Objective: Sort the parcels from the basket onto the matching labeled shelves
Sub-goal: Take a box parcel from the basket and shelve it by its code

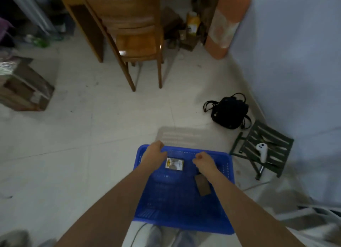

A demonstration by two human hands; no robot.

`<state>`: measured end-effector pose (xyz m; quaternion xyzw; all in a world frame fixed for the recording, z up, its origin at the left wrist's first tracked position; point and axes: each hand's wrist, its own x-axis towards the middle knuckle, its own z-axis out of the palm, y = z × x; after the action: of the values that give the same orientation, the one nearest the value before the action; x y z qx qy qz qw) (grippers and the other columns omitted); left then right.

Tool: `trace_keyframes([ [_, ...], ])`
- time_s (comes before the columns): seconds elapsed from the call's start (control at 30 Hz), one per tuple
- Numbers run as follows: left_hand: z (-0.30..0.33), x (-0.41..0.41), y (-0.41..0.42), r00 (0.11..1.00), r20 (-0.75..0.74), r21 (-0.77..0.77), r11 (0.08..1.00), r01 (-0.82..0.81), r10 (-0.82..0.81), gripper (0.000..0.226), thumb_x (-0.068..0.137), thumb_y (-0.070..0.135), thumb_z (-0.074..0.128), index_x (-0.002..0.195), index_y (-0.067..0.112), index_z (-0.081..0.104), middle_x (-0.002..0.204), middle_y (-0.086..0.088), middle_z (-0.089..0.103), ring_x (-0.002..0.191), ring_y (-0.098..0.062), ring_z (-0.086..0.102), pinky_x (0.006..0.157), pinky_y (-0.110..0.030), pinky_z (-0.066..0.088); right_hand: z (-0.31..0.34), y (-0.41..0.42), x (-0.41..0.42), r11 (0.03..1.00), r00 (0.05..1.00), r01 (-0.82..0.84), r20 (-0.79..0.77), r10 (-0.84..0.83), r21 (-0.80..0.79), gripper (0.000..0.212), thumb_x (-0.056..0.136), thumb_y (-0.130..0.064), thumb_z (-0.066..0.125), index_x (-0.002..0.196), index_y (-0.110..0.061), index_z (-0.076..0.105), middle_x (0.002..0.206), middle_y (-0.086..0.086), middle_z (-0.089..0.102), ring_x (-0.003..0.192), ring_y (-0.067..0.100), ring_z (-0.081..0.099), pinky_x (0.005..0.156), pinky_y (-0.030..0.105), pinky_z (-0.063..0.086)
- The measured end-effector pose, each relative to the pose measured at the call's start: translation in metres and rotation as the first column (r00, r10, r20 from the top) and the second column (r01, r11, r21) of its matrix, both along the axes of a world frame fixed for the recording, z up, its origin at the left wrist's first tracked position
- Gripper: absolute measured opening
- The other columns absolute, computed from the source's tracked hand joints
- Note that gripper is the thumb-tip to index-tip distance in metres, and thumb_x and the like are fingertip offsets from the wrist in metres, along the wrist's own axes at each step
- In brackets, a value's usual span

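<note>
I see pale floor tiles (77,128) spreading out ahead of both grips. Far beyond them a wooden chair (132,36) stands tucked at a wooden counter (83,23). Out past my left grip, well apart, a cardboard box (25,88) sits on the floor. Directly under both grips is the blue basket (182,206), held up in front of me. Beyond and to the right of my right grip a black bag (229,113) lies on the floor, and nearer, just right of the basket, stands a dark slatted stool (265,150) with a white controller (262,151) lying on it.

My left grip (154,155) is at the basket's far left corner, fingers curled over the rim. My right grip (203,162) hovers over the basket's far side with its fingers curled in; the picture is too blurred for me to tell whether it holds anything.

Between the two grips, lying in the basket near its far wall, is a small dark parcel with a white and yellow label (175,164). Just nearer than my right grip, beside that forearm, a brown parcel (202,185) lies flat on the basket's bottom.
</note>
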<state>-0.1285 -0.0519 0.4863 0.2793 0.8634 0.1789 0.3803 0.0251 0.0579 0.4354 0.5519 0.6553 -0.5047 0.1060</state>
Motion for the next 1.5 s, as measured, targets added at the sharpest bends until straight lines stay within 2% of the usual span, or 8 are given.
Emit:
trace_keyframes([
  [0.47,-0.315,-0.018,0.048,0.967,0.031,-0.194,0.948,0.254,-0.253,0.044,0.097,0.027,0.049,0.138,0.013,0.041,0.141,-0.008,0.045,0.115,-0.028,0.053,0.09,-0.038,0.046,-0.298,0.038,0.013,0.989,0.987,-0.105,0.114,0.117,-0.107,0.024,0.089,-0.011,0.05,0.068,-0.015,0.038,0.081,0.004,0.048,0.08,0.02,0.048,0.065,0.029,0.035],
  [0.67,-0.465,-0.028,0.032,0.987,0.133,-0.268,0.956,0.123,-0.089,0.045,0.099,0.025,0.046,0.138,0.006,0.036,0.105,-0.018,0.057,0.061,-0.02,0.047,0.056,-0.031,0.035,-0.44,0.025,0.002,0.979,0.969,-0.154,0.172,0.177,-0.137,0.032,0.095,-0.008,0.045,0.066,-0.011,0.033,0.067,0.003,0.035,0.058,0.014,0.032,0.056,0.027,0.029],
  [0.77,-0.524,-0.026,0.021,0.983,0.183,-0.336,0.941,0.047,0.016,0.034,0.099,0.028,0.044,0.129,0.012,0.039,0.091,-0.013,0.055,0.063,-0.022,0.049,0.06,-0.034,0.038,-0.497,0.011,-0.011,0.952,0.917,-0.237,0.279,0.286,-0.195,0.012,0.098,-0.008,0.041,0.085,-0.008,0.042,0.069,0.006,0.039,0.054,0.014,0.031,0.052,0.027,0.032],
  [0.9,-0.585,-0.025,0.016,0.962,0.206,-0.318,0.942,-0.11,0.182,0.066,0.099,0.027,0.045,0.151,0.009,0.009,0.153,-0.011,0.027,0.106,-0.031,0.057,0.075,-0.033,0.04,-0.55,0.002,-0.026,0.957,0.928,-0.199,0.275,0.253,-0.21,0.051,0.098,-0.016,0.044,0.145,-0.011,0.028,0.082,0.011,0.055,0.066,0.024,0.055,0.054,0.034,0.047],
  [1.0,-0.616,-0.028,0.02,0.928,0.232,-0.271,0.936,-0.225,0.29,0.074,0.098,0.027,0.049,0.152,0.01,0.001,0.158,-0.01,0.014,0.098,-0.02,0.056,0.066,-0.03,0.043,-0.579,0.005,-0.03,0.977,0.983,-0.024,0.172,0.061,-0.21,0.057,0.094,-0.019,0.052,0.146,-0.011,0.028,0.134,0.01,0.051,0.118,0.03,0.053,0.098,0.041,0.046],
  [1.13,-0.641,-0.026,0.037,0.853,0.324,-0.201,0.911,-0.361,0.409,0.063,0.095,0.024,0.054,0.147,0.006,0.023,0.134,-0.015,0.041,0.096,-0.027,0.052,0.076,-0.03,0.035,-0.598,0.014,-0.041,0.951,0.99,0.141,0.058,-0.13,-0.274,0.058,0.093,-0.017,0.054,0.146,-0.015,0.03,0.147,0.007,0.039,0.127,0.027,0.044,0.096,0.031,0.038],
  [1.3,-0.634,-0.024,0.04,0.691,0.405,-0.212,0.796,-0.567,0.599,0.077,0.094,0.034,0.055,0.15,0.006,0.011,0.152,-0.014,0.027,0.132,-0.034,0.037,0.101,-0.043,0.035,-0.585,0.018,-0.05,0.882,0.959,0.262,0.005,-0.283,-0.393,0.064,0.096,-0.019,0.052,0.15,-0.022,0.019,0.152,0.002,0.03,0.134,0.027,0.035,0.104,0.039,0.034],
  [1.5,-0.549,-0.027,0.016,0.489,0.459,-0.263,0.639,-0.723,0.742,0.063,0.084,0.045,0.065,0.133,0.01,0.047,0.125,-0.013,0.056,0.107,-0.031,0.056,0.089,-0.049,0.05,-0.489,0.017,-0.043,0.87,0.947,0.283,-0.025,-0.32,-0.404,0.059,0.095,-0.017,0.054,0.146,-0.022,0.025,0.141,-0.002,0.039,0.126,0.025,0.042,0.089,0.033,0.033],
])
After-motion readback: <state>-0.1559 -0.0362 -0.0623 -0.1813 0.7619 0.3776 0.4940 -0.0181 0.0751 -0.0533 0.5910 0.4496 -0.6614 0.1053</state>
